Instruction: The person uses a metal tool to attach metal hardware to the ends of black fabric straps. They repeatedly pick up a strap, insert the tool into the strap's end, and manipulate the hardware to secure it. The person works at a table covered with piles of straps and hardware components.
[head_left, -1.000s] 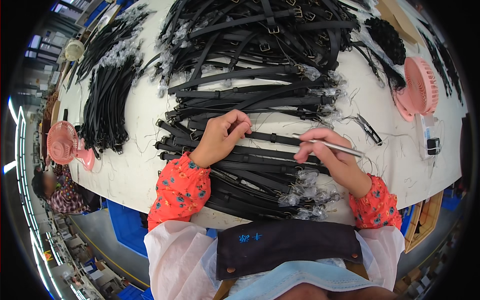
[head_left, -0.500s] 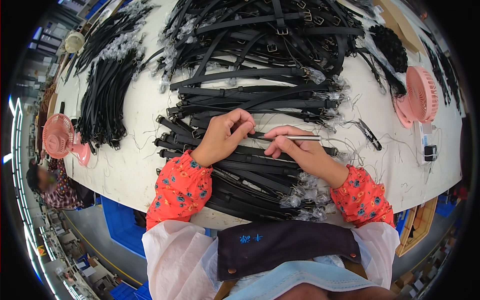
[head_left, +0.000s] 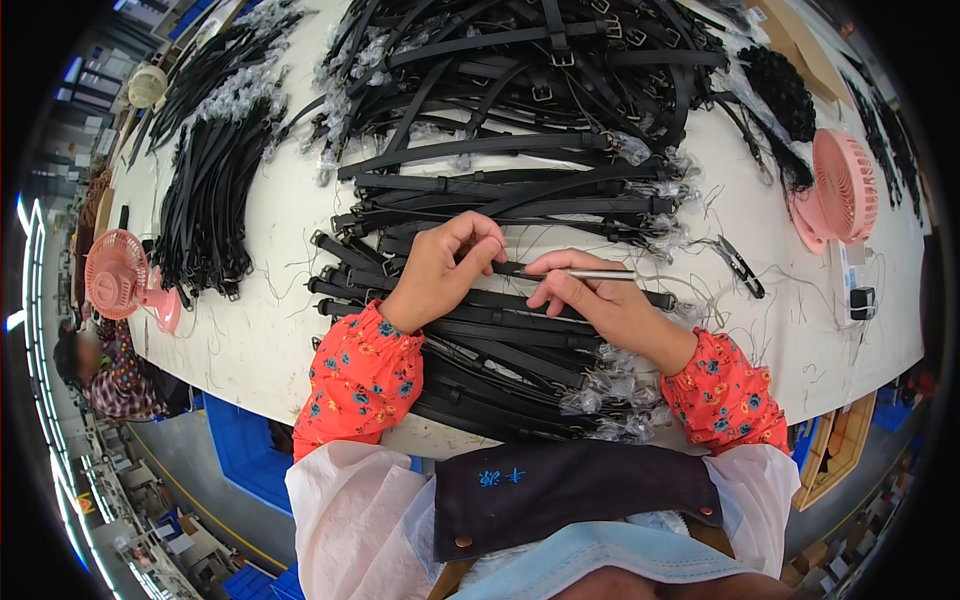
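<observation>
My right hand (head_left: 595, 300) is closed around a slim silver pen-shaped tool (head_left: 608, 274), held nearly level with its tip toward the left. A pale cord seems to trail from its right end. Facing it, my left hand (head_left: 452, 265) is pinched closed just above a black strap; whatever sits between its fingertips is too small to make out. Beneath both hands lie stacked black belts (head_left: 500, 350) with metal buckles, some wrapped in clear plastic at their right ends. Another row of black belts (head_left: 500, 187) lies just beyond my hands.
A large heap of black belts (head_left: 480, 85) covers the far middle of the white table, and a bundle of straps (head_left: 212, 190) lies left. Pink fans (head_left: 845, 190) stand on both sides. Black thread snips (head_left: 738, 268) lie right. A person (head_left: 110, 375) sits at far left.
Both hands have shifted very slightly, the right one a little to the left with the pen-shaped tool. The belts lie as before.
</observation>
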